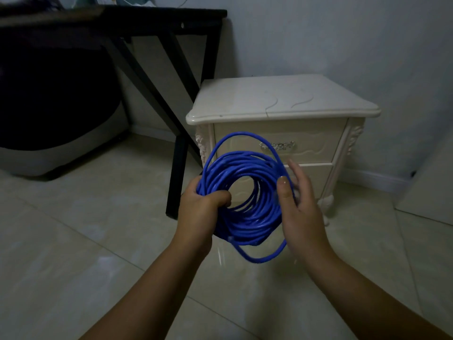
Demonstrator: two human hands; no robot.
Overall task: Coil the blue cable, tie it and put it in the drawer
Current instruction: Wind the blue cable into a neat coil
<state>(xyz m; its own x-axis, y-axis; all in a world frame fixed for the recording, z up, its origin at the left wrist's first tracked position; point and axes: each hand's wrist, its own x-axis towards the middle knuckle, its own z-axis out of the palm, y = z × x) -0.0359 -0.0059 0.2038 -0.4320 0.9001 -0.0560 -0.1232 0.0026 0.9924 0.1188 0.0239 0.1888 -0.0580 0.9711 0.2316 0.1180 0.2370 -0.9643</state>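
Note:
The blue cable (pixel 247 222) is wound into a thick round coil held upright in front of me, with one loose loop standing above it and another hanging below. My left hand (pixel 201 212) grips the coil's left side, thumb hooked through the centre hole. My right hand (pixel 301 212) rests against the coil's right side, thumb on the front, fingers straight and spread behind it. Behind the coil stands a cream nightstand (pixel 282 101) whose top drawer (pixel 306 143) is closed, with a silver handle (pixel 278 145).
A black desk leg (pixel 176 173) stands just left of the nightstand, with a dark rounded object (pixel 56 111) under the desk. A pale panel (pixel 431 187) leans at the right. The floor is glossy tile; white walls lie behind.

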